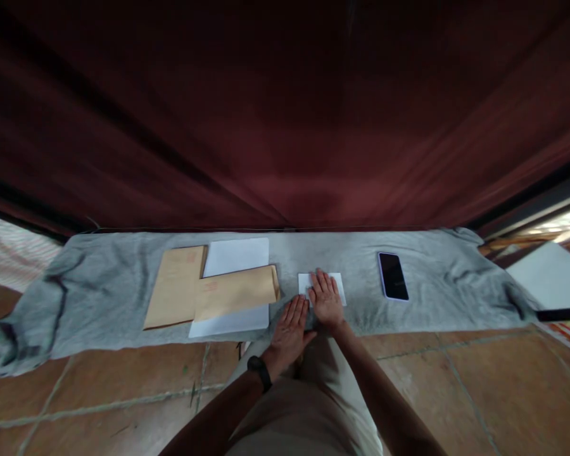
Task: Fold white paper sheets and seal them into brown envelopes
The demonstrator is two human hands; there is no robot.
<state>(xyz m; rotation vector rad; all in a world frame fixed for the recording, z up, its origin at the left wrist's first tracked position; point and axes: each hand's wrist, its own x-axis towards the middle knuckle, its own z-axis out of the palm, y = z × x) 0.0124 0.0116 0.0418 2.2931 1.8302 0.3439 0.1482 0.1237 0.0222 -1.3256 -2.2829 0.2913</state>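
Note:
A small white piece of paper, apparently folded, lies flat on the grey cloth. My right hand rests on it, palm down with the fingers stretched out, covering its middle. Beside its lower left corner lies my left hand, flat, fingers straight and close together; whether its fingertips touch the paper I cannot tell. Left of my hands a brown envelope lies across white paper sheets, its flap end toward me on the right. It overlaps a second brown envelope.
A phone with a dark screen and pale purple edge lies right of my hands. Behind the cloth-covered surface hangs a dark red curtain. At the far right stands a white board-like object. Tiled floor shows below.

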